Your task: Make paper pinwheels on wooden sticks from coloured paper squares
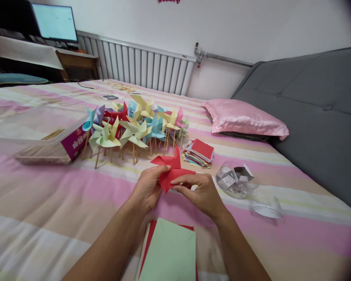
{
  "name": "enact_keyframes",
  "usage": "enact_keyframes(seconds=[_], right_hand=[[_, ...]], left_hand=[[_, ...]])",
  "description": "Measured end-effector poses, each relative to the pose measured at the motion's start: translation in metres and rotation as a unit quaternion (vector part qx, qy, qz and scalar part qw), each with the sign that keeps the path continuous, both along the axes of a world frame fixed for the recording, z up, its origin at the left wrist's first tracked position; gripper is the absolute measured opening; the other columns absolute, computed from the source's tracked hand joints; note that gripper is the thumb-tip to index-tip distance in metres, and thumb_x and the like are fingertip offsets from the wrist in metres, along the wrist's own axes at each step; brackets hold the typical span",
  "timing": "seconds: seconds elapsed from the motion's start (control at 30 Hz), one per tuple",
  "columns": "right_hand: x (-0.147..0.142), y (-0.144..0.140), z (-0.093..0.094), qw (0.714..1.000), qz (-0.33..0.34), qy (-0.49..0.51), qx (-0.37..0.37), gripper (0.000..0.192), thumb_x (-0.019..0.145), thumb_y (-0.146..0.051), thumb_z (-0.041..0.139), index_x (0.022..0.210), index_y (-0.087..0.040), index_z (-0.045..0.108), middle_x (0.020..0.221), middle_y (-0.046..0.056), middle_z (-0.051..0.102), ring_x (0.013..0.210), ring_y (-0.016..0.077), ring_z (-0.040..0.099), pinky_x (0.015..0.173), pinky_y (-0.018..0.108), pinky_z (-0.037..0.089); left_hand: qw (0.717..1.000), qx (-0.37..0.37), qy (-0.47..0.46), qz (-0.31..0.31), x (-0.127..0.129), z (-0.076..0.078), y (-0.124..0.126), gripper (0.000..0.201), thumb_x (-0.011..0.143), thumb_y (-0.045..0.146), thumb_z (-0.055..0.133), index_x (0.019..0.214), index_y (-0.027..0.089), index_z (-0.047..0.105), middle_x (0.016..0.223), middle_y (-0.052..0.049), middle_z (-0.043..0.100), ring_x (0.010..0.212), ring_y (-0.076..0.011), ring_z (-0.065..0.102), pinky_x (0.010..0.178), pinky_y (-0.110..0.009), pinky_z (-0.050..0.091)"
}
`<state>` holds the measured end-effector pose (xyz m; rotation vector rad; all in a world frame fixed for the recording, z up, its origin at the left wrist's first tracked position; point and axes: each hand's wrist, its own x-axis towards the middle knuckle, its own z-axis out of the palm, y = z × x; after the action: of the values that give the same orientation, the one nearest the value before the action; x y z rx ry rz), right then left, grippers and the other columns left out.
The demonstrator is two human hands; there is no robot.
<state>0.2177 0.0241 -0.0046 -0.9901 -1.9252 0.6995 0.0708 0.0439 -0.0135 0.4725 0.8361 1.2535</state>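
Observation:
A red paper pinwheel [175, 172] is held up between both hands above the striped bedspread. My left hand [149, 186] pinches it on its left side, thumb on the front near the centre. My right hand [199, 190] has its thumb and fingers closed on the lower right blade. Whether a stick is attached behind the paper is hidden. Just beyond the hands lies a stack of coloured paper squares [202, 149]. Nearer to me, below the wrists, is a pile of larger sheets with a light green sheet [171, 249] on top and red ones under it.
Several finished pinwheels [133, 134] on sticks stand at the back left, beside a clear plastic box [38, 121] and a bundle of sticks [43, 152]. A clear container with small packets [232, 180] and a clear lid-like piece [266, 207] lie right. A pink pillow [245, 117] rests behind.

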Motion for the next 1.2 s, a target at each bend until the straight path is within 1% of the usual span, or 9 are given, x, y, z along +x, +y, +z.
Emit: enact_keyframes(seconds=[0.17, 0.4, 0.47, 0.6, 0.67, 0.77, 0.9, 1.07, 1.2], right_hand=[[-0.004, 0.000, 0.001, 0.997, -0.007, 0.059, -0.045, 0.009, 0.073, -0.029, 0.066, 0.075, -0.022, 0.072, 0.071, 0.001, 0.072, 0.059, 0.0144, 0.063, 0.056, 0.026, 0.049], [-0.008, 0.001, -0.002, 0.984, -0.048, 0.125, -0.115, 0.017, 0.072, -0.035, 0.066, 0.070, -0.018, 0.069, 0.064, 0.003, 0.068, 0.058, 0.0156, 0.062, 0.057, 0.027, 0.048], [-0.008, 0.002, -0.004, 0.981, -0.070, 0.138, -0.114, 0.018, 0.072, -0.035, 0.066, 0.069, -0.018, 0.069, 0.068, 0.004, 0.068, 0.062, 0.0162, 0.062, 0.059, 0.026, 0.048], [-0.009, 0.004, -0.008, 0.977, -0.114, 0.154, -0.095, 0.017, 0.071, -0.035, 0.066, 0.069, -0.018, 0.069, 0.094, 0.009, 0.068, 0.087, 0.0210, 0.063, 0.064, 0.027, 0.048], [-0.009, 0.005, -0.009, 0.975, -0.131, 0.157, -0.087, 0.016, 0.071, -0.034, 0.066, 0.069, -0.019, 0.070, 0.101, 0.010, 0.066, 0.095, 0.0231, 0.061, 0.064, 0.027, 0.048], [-0.009, 0.005, -0.008, 0.974, -0.151, 0.154, -0.074, 0.016, 0.071, -0.033, 0.065, 0.067, -0.019, 0.069, 0.101, 0.011, 0.065, 0.103, 0.0254, 0.057, 0.063, 0.027, 0.048], [-0.009, 0.004, -0.008, 0.973, -0.171, 0.140, -0.066, 0.015, 0.072, -0.032, 0.064, 0.066, -0.019, 0.069, 0.099, 0.011, 0.065, 0.102, 0.0260, 0.057, 0.060, 0.027, 0.047], [-0.008, 0.005, -0.008, 0.972, -0.189, 0.126, -0.062, 0.014, 0.070, -0.032, 0.066, 0.065, -0.020, 0.070, 0.097, 0.011, 0.066, 0.105, 0.0263, 0.055, 0.061, 0.027, 0.048], [-0.008, 0.006, -0.009, 0.971, -0.192, 0.126, -0.061, 0.014, 0.069, -0.032, 0.066, 0.065, -0.020, 0.070, 0.099, 0.011, 0.065, 0.103, 0.0256, 0.057, 0.065, 0.029, 0.048]], left_hand=[[1.000, 0.012, 0.015, -0.011, 0.000, 0.000, -0.003, 0.010, 0.060, 0.016, 0.070, 0.063, 0.011, 0.062, 0.056, -0.001, 0.061, 0.051, -0.0109, 0.054, 0.051, -0.022, 0.042], [0.998, 0.022, 0.061, 0.018, 0.003, 0.007, -0.008, 0.016, 0.058, 0.019, 0.071, 0.054, 0.013, 0.057, 0.047, 0.003, 0.055, 0.044, -0.0069, 0.046, 0.045, -0.020, 0.034], [0.997, 0.022, 0.063, 0.026, 0.004, 0.008, -0.009, 0.016, 0.058, 0.020, 0.072, 0.055, 0.013, 0.057, 0.049, 0.003, 0.056, 0.045, -0.0072, 0.047, 0.046, -0.020, 0.034], [0.997, 0.028, 0.068, 0.026, 0.006, 0.010, -0.010, 0.015, 0.058, 0.021, 0.072, 0.060, 0.012, 0.061, 0.053, 0.000, 0.060, 0.049, -0.0094, 0.052, 0.051, -0.022, 0.038], [0.997, 0.035, 0.071, 0.026, 0.007, 0.010, -0.010, 0.014, 0.057, 0.021, 0.073, 0.060, 0.011, 0.063, 0.054, -0.001, 0.061, 0.050, -0.0098, 0.053, 0.053, -0.022, 0.040], [0.995, 0.045, 0.087, 0.030, 0.008, 0.011, -0.012, 0.014, 0.057, 0.021, 0.073, 0.055, 0.012, 0.062, 0.052, -0.001, 0.061, 0.047, -0.0092, 0.051, 0.051, -0.022, 0.038], [0.992, 0.058, 0.106, 0.032, 0.009, 0.010, -0.012, 0.015, 0.057, 0.021, 0.074, 0.052, 0.013, 0.063, 0.047, 0.001, 0.057, 0.044, -0.0084, 0.049, 0.048, -0.021, 0.036], [0.987, 0.072, 0.138, 0.039, 0.008, 0.004, -0.010, 0.014, 0.058, 0.025, 0.075, 0.057, 0.013, 0.067, 0.055, -0.002, 0.065, 0.050, -0.0107, 0.054, 0.050, -0.022, 0.038], [0.983, 0.082, 0.159, 0.042, 0.008, 0.002, -0.009, 0.016, 0.057, 0.028, 0.075, 0.059, 0.013, 0.069, 0.059, -0.004, 0.067, 0.053, -0.0123, 0.056, 0.052, -0.023, 0.039]])
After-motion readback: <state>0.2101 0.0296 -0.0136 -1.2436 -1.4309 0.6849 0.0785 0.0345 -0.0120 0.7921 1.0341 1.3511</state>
